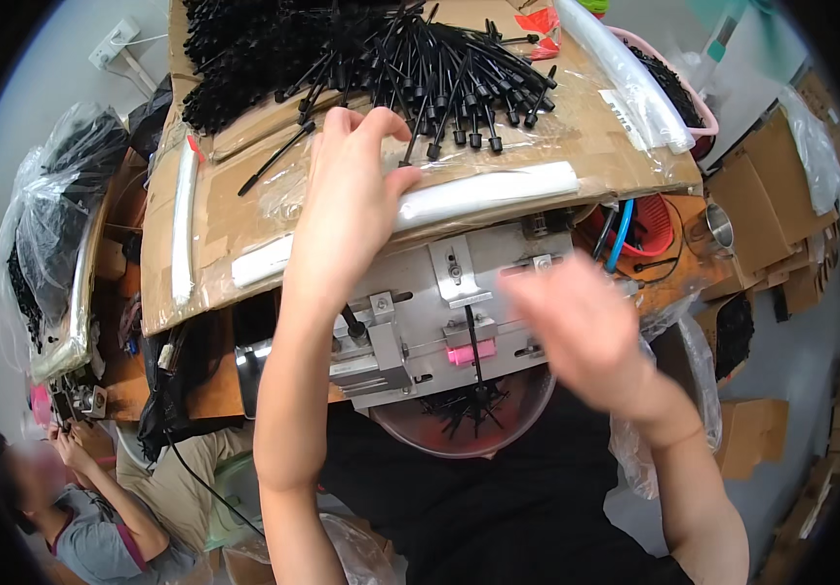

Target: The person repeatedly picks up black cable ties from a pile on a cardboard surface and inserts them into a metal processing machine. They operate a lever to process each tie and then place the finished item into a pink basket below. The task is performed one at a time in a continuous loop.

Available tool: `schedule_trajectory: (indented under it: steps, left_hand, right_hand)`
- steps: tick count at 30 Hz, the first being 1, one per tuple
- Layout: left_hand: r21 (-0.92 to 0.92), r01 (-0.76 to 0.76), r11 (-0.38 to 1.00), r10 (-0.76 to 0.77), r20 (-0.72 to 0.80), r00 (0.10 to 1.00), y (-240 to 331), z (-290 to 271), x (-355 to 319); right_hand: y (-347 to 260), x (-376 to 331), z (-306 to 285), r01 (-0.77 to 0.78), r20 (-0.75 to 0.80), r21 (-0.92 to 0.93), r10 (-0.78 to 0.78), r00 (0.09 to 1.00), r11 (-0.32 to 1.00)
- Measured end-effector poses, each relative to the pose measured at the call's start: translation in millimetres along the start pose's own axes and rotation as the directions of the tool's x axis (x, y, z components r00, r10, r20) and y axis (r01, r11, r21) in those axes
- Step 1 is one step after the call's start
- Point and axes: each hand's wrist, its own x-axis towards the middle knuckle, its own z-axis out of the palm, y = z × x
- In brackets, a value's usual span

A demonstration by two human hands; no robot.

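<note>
My left hand [361, 180] is over the cardboard at the near edge of a heap of black rods [459, 88] with thicker ends. Its fingers are bent, with a gap between thumb and forefinger. One rod's end lies close to the thumb tip. My right hand [581, 331] hovers at the right side of a metal fixture [420, 278], its fingers smeared by motion. A thin black rod [475, 356] stands out from the fixture, beside a pink block [470, 352]. Below, a clear round basin [420, 444] holds several black pieces.
Rolled clear plastic [488, 195] edges the cardboard sheet [215, 214]. A red basket [649, 229] stands on the wooden bench right of the fixture, near a metal cup [720, 226]. Cardboard boxes [761, 190] fill the far right. Another person [98, 517] sits at lower left.
</note>
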Motion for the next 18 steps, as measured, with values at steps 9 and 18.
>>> schedule_trajectory:
  steps: [9, 18]
  left_hand:
    - [-0.002, 0.026, 1.000, -0.026, -0.140, 0.990, -21, -37, -22]
    - [-0.045, 0.063, 0.997, -0.073, -0.270, 0.960, -37, -39, -52]
  right_hand:
    - [61, 100, 14, 0.295, 0.549, -0.222, -0.131, 0.826, 0.929]
    - [63, 80, -2, 0.325, 0.527, -0.157, -0.200, 0.826, 0.933]
